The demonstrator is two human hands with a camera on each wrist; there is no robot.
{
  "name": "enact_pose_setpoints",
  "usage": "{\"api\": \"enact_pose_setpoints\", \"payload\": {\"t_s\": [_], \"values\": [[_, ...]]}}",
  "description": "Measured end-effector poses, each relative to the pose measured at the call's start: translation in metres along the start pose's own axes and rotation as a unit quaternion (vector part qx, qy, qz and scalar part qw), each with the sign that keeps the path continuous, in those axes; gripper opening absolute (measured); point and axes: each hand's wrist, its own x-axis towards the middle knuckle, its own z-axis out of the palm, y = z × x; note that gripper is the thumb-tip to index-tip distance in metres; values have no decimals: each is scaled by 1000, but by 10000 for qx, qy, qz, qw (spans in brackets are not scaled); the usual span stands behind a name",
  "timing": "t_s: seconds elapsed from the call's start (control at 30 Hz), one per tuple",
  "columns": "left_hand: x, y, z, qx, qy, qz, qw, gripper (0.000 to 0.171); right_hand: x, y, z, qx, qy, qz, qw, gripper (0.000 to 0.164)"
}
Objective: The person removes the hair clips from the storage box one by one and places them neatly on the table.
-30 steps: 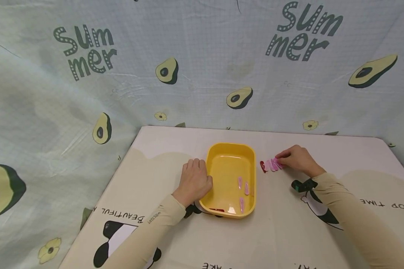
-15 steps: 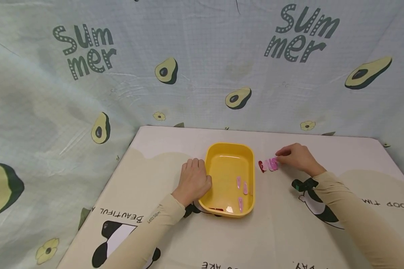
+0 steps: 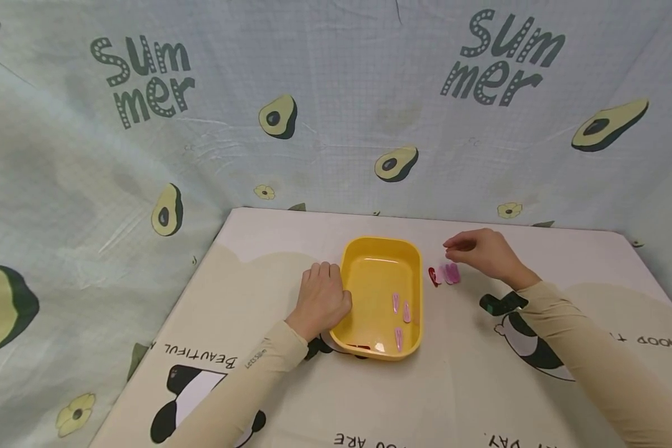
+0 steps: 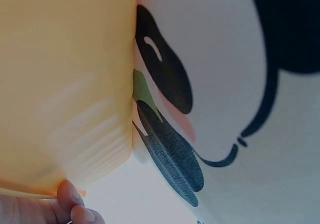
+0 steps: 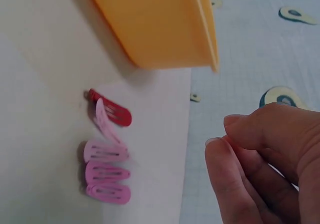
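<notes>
My left hand [image 3: 322,297] grips the left rim of a yellow plastic bin [image 3: 373,280]; in the left wrist view its fingertips [image 4: 70,196] curl at the rim. Inside the bin lie several snap hair clips, mostly pink [image 3: 399,339], with a red clip [image 3: 360,346] at the near wall. To its right, a row of snap clips sits on the table: a red clip [image 5: 115,111], a pale pink clip [image 5: 106,121] tilted against it, and several pink clips [image 5: 106,174] side by side. My right hand [image 3: 484,252] hovers just above this row, thumb and index finger close together, nothing visible between them.
A dark green object [image 3: 501,304] lies beside the right wrist. The table [image 3: 414,398] has a printed cartoon cover. Behind it hangs a pale curtain [image 3: 336,74] with avocado prints.
My right hand has let go of the right end of the clip row and moved up and left over it. The row looks tighter. My left hand stays on the bin.
</notes>
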Motion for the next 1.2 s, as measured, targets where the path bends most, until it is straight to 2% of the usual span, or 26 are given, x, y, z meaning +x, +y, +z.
{"api": "enact_pose_setpoints", "payload": {"t_s": [0.3, 0.57, 0.73, 0.93, 1.2], "values": [[1, -5, 3, 64, 132, 49, 9999, 16, 5, -20, 8, 284, -211, -312, 9989, 27], [0, -5, 1, -31, -45, 8, 10000, 16, 7, -35, 19, 473, -394, -594, 9963, 25], [0, -5, 1, -36, -101, 24, 9999, 15, 8, -43, 27, 577, -507, -917, 9928, 25], [0, -5, 3, -6, -93, 62, 9999, 16, 9, -51, 35, 770, -867, -922, 9890, 26], [0, -4, 1, 50, 13, 102, 9999, 16, 14, -58, 42, 626, -1094, -1347, 9828, 24]]}}
